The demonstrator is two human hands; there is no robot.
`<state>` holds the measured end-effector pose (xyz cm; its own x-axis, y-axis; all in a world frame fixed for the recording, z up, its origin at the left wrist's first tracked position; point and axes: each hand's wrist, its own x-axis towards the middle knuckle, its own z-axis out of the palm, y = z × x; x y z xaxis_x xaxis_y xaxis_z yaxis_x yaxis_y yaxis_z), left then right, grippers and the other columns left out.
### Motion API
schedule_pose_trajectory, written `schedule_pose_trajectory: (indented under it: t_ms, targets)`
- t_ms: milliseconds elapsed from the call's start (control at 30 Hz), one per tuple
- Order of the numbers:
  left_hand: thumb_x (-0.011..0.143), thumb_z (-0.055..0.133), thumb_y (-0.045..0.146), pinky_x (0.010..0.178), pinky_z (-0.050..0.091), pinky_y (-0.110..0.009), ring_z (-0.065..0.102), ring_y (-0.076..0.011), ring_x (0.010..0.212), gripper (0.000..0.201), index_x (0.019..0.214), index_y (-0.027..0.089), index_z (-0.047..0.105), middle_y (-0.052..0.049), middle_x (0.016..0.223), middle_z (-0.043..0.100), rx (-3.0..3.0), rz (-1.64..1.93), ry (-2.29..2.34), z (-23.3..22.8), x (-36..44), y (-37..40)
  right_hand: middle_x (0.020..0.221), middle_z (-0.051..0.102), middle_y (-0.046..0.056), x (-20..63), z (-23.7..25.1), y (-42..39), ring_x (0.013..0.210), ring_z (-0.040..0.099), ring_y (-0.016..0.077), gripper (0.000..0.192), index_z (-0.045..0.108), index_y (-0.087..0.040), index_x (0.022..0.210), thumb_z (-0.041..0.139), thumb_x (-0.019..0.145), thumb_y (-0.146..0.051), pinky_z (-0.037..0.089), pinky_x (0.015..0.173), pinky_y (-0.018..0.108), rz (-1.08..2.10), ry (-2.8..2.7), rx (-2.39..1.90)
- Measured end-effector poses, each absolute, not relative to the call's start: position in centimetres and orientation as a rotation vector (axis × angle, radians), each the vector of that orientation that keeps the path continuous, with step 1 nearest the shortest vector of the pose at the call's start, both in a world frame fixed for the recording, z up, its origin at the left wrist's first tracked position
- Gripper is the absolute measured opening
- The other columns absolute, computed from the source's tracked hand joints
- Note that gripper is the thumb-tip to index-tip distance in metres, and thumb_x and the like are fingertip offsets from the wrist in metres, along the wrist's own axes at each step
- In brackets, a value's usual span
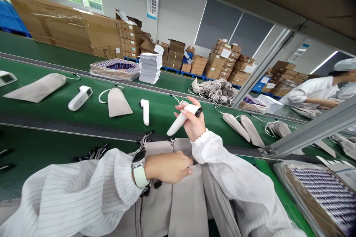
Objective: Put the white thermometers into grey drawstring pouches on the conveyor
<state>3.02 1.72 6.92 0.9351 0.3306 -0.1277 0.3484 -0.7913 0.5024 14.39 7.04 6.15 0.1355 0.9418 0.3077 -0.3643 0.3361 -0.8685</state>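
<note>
My right hand (195, 121) is closed around a white handheld infrared thermometer (178, 123), its dark end towards the upper right, above the green conveyor belt. Lower and nearer to me, my left hand (169, 166), with a watch on the wrist, has its fingers curled on a grey drawstring pouch (190, 192) in a stack; its fingertips are partly hidden. More pouches with dark cord ends lie under and around it. Left of my right hand, another white thermometer (145, 112) lies on the belt, then a pouch (118, 103) and a further thermometer (80, 98).
Several filled-looking pouches (236, 126) lie on the belt to the right, near a metal post (258, 66). Behind stand a patterned tray (115, 70), a paper stack (150, 68) and a heap of pouches (215, 90). Another tray (319, 196) sits at lower right. A co-worker (311, 90) works at far right.
</note>
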Motion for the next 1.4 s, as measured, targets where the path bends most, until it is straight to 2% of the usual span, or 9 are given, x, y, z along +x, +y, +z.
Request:
schedule_pose_trajectory:
  t_ms: [200,300,400,700,1000,1133,1233,1333,1400]
  targets:
    - [0.082,0.038,0.024,0.058,0.038,-0.026,0.054,-0.0187,0.070,0.016,0.078,0.018,0.051,-0.003,0.072,0.058,2.526,-0.072,0.482,7.5,2.8,2.1,0.077,0.054,-0.002,14.1,6.0,6.6,0.068,0.055,0.0136,0.021,0.048,-0.023,0.073,0.064,0.060,-0.027,0.047,0.070,0.034,0.678,-1.169,-0.832]
    - [0.083,0.036,0.022,0.066,0.039,-0.027,0.055,-0.0187,0.077,0.017,0.086,0.018,0.052,-0.004,0.081,0.059,2.484,-0.051,0.449,7.7,2.7,2.2,0.079,0.054,-0.001,14.2,5.7,6.3,0.070,0.054,0.0131,0.020,0.049,-0.022,0.075,0.064,0.062,-0.026,0.045,0.072,0.031,0.561,-1.280,-0.844]
    - [0.084,0.035,0.020,0.069,0.039,-0.026,0.053,-0.0184,0.081,0.016,0.083,0.018,0.051,-0.004,0.083,0.058,2.464,0.019,0.408,7.9,2.7,2.4,0.073,0.052,-0.002,14.7,5.1,6.5,0.064,0.052,0.0109,0.020,0.049,-0.021,0.077,0.063,0.062,-0.024,0.044,0.066,0.027,0.579,-1.340,-0.899]
    - [0.086,0.034,0.024,0.061,0.034,-0.021,0.047,-0.0118,0.068,0.019,0.073,0.018,0.046,0.001,0.076,0.051,2.452,0.225,0.439,8.5,2.8,2.9,0.081,0.049,-0.003,16.4,3.7,8.3,0.063,0.056,0.0104,0.039,0.045,-0.023,0.093,0.065,0.061,-0.032,0.048,0.060,0.027,0.816,-1.369,-0.926]
    - [0.089,0.027,0.028,0.068,0.034,-0.021,0.046,-0.0119,0.073,0.027,0.076,0.019,0.049,0.001,0.076,0.048,2.401,0.476,0.573,9.2,2.7,3.9,0.066,0.048,-0.007,22.1,9.3,8.3,0.053,0.055,0.0101,0.035,0.033,-0.029,0.093,0.055,0.070,-0.043,0.052,0.058,0.030,0.623,-0.880,-0.730]
    - [0.088,0.027,0.032,0.069,0.035,-0.022,0.045,-0.0115,0.074,0.027,0.078,0.019,0.048,0.000,0.081,0.044,2.348,0.632,0.649,9.1,2.8,4.1,0.070,0.050,-0.008,21.4,9.5,7.3,0.052,0.056,0.0080,0.036,0.030,-0.032,0.094,0.055,0.071,-0.043,0.051,0.054,0.027,0.751,-0.890,-0.683]
    - [0.087,0.032,0.034,0.058,0.033,-0.021,0.040,-0.0103,0.062,0.021,0.076,0.019,0.041,0.003,0.072,0.041,2.293,0.791,0.806,9.0,2.7,4.0,0.070,0.052,-0.007,20.2,9.3,6.4,0.049,0.054,0.0071,0.035,0.037,-0.028,0.090,0.055,0.069,-0.049,0.048,0.046,0.023,1.054,-1.073,-0.741]
    - [0.086,0.034,0.034,0.055,0.032,-0.021,0.038,-0.0104,0.058,0.018,0.073,0.020,0.036,0.004,0.068,0.039,2.277,0.954,0.987,8.8,2.6,4.1,0.064,0.052,-0.003,19.0,9.1,5.3,0.046,0.049,0.0074,0.043,0.048,-0.021,0.079,0.042,0.069,-0.062,0.042,0.037,0.020,1.410,-1.442,-0.956]
    - [0.085,0.034,0.032,0.058,0.034,-0.022,0.042,-0.0114,0.064,0.017,0.074,0.020,0.038,0.002,0.075,0.042,2.312,1.053,1.038,8.8,2.5,4.3,0.051,0.047,-0.003,18.5,9.0,4.8,0.038,0.040,0.0061,0.053,0.052,-0.017,0.065,0.033,0.071,-0.066,0.034,0.032,0.018,1.475,-1.685,-1.117]
